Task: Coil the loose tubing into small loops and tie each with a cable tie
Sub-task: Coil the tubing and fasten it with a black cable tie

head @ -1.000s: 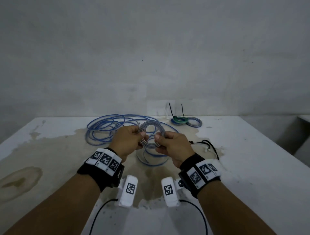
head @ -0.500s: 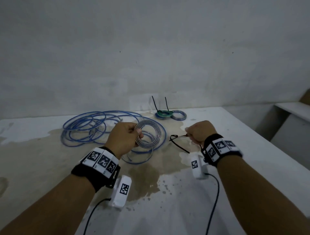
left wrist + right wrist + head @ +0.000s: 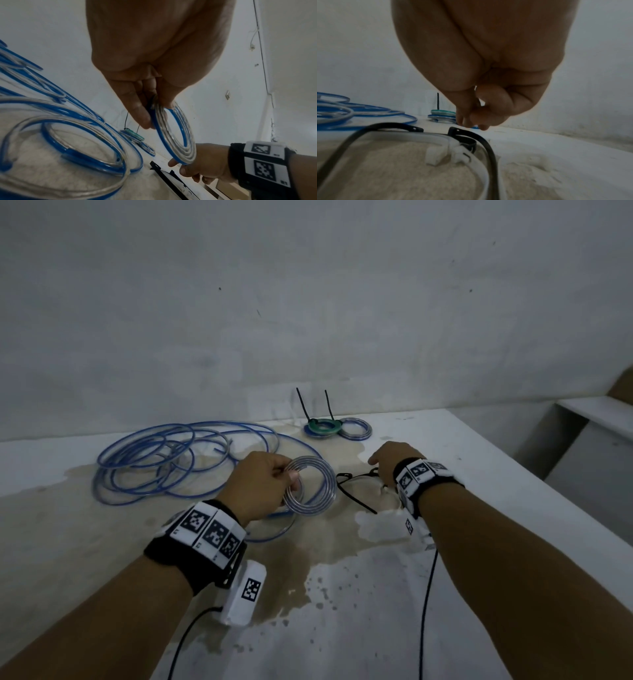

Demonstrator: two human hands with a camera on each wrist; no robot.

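Observation:
My left hand (image 3: pixel 270 484) pinches a small coil of clear, blue-striped tubing (image 3: pixel 311 489) and holds it above the table; the left wrist view shows thumb and fingers closed on the small coil (image 3: pixel 175 135) at its top. The right hand (image 3: pixel 390 460) hovers low over a pile of black cable ties (image 3: pixel 356 487). In the right wrist view its bunched fingertips (image 3: pixel 476 121) sit just at the head of a black cable tie (image 3: pixel 465 136); I cannot tell whether they pinch it. Loose blue tubing (image 3: pixel 171 460) sprawls to the left.
Tied small coils (image 3: pixel 337 428), with black tie tails sticking up, lie at the back by the wall. White cable ties (image 3: pixel 436 154) lie among the black ones. The stained white table (image 3: pixel 376 594) ends at its right edge, with a lower ledge (image 3: pixel 599 412) beyond.
The right hand let go of the small coil and moved right and down to the cable ties. The left hand kept the coil, roughly where it was.

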